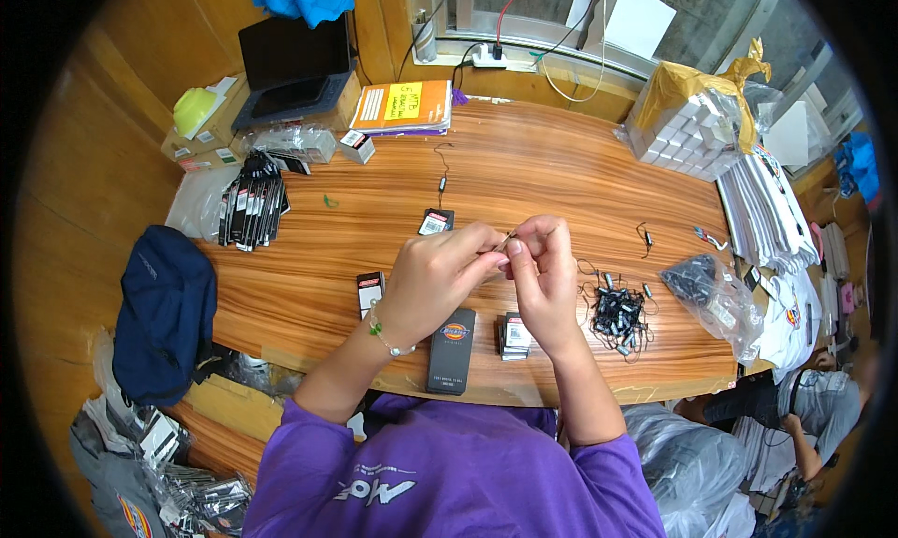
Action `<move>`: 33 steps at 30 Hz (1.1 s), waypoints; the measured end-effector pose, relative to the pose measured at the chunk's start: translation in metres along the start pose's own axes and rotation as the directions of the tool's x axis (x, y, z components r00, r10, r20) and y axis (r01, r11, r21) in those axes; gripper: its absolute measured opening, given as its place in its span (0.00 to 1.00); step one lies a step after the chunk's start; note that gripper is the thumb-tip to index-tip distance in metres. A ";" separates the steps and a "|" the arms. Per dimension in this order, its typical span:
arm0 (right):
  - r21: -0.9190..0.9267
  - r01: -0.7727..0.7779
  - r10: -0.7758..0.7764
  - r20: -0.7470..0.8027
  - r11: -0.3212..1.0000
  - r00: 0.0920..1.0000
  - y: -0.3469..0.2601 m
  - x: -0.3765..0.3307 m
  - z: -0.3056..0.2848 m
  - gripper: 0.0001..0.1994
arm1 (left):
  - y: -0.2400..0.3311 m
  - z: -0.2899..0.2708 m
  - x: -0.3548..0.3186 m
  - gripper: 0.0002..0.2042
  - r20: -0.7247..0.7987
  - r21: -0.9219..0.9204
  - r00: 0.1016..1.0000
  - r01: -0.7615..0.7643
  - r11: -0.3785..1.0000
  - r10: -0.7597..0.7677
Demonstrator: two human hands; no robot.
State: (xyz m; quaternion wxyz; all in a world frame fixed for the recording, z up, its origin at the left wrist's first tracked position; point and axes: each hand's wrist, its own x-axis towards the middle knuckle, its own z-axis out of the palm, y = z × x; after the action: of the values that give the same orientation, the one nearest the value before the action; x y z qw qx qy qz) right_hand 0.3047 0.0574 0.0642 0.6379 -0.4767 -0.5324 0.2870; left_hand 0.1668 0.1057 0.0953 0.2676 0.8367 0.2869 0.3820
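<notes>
My left hand [440, 265] and my right hand [544, 276] meet above the middle of the wooden table, both closed in a pinch. Their fingertips hold something small and thin that I cannot make out. Just beyond the left hand lies a black hang tag [437, 222] with a white label, a dark string [442, 184] stretching away from it. Small stacks of tags sit beside my left wrist [370, 295] and below my right hand [514, 337]. Between my forearms is a long black tag [452, 353]. Right of my right hand rests a tangled pile of black tag strings [619, 315].
At the far left stand a laptop [295, 61], notebooks [402, 106] and a fan of black tags [253, 206]. A navy bag [164, 313] hangs over the left edge. White boxes [683, 131], folded garments [762, 210] and a plastic bag [716, 299] line the right. Another person [818, 407] is at lower right.
</notes>
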 end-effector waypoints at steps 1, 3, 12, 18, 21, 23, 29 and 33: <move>0.009 -0.022 0.022 0.009 1.000 1.000 -0.001 0.000 -0.001 0.06 | -0.002 0.001 0.000 0.07 -0.017 0.003 0.999 -0.040 0.999 0.040; 0.019 -0.035 0.035 0.030 0.999 0.999 -0.001 0.001 -0.002 0.07 | -0.007 0.001 0.000 0.06 -0.052 0.012 0.992 -0.118 0.993 0.118; 0.002 -0.041 0.041 0.063 0.999 0.997 0.006 0.003 -0.003 0.10 | -0.010 0.011 0.000 0.05 -0.073 -0.283 0.994 0.061 0.957 -0.085; 0.269 -0.259 0.223 0.158 0.928 0.962 0.001 0.006 -0.008 0.07 | -0.016 0.005 0.003 0.11 -0.145 0.354 0.888 -0.364 0.861 0.436; 0.491 -0.328 0.269 0.189 0.807 0.944 0.006 0.002 -0.006 0.05 | -0.024 0.005 0.001 0.10 -0.097 0.483 0.823 -0.453 0.750 0.560; 0.529 -0.322 0.302 0.127 0.785 0.945 0.006 0.002 -0.003 0.04 | -0.032 0.006 0.001 0.08 -0.055 0.494 0.796 -0.503 0.709 0.603; 0.577 -0.008 0.140 -0.185 0.817 0.973 0.003 0.024 -0.021 0.05 | -0.041 0.006 -0.003 0.07 -0.094 0.274 0.843 -0.490 0.828 0.530; 0.722 0.009 0.078 -0.087 0.692 0.993 -0.002 0.028 -0.021 0.05 | -0.058 0.019 -0.011 0.12 -0.224 0.073 0.860 -0.454 0.888 0.458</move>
State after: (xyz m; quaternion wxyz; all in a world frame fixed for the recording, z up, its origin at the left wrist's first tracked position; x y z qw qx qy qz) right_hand 0.3321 0.0748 0.0775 0.7965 -0.2137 -0.3321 0.4578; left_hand 0.1597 0.1338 0.0406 0.1265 0.8320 0.1136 0.5281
